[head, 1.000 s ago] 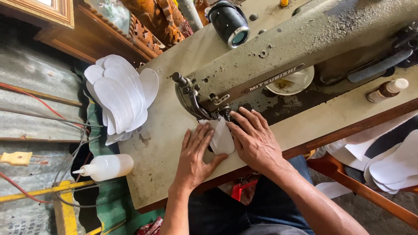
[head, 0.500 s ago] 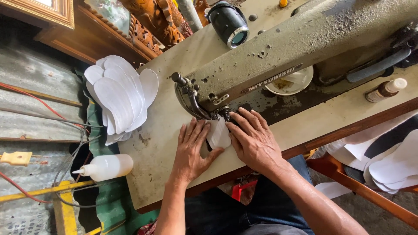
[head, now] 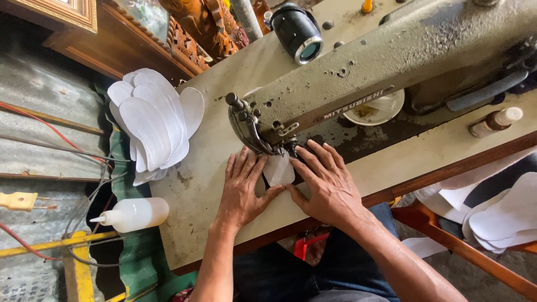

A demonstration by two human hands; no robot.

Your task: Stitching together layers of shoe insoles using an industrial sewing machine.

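Both hands, left hand (head: 241,193) and right hand (head: 325,187), stay pressed flat on the white piece (head: 278,169) below the sewing machine (head: 358,72); the left has spread flatter.

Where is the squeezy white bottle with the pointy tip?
In the head view, the white squeeze bottle lies on its side at the left edge of the sewing table, below the stack of white insole-shaped pieces and left of the left hand.

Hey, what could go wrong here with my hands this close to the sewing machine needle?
Both hands, left and right, press the white piece flat right beside the needle area, so a fingertip might get caught. The white stack overhangs the table edge and may slide off.
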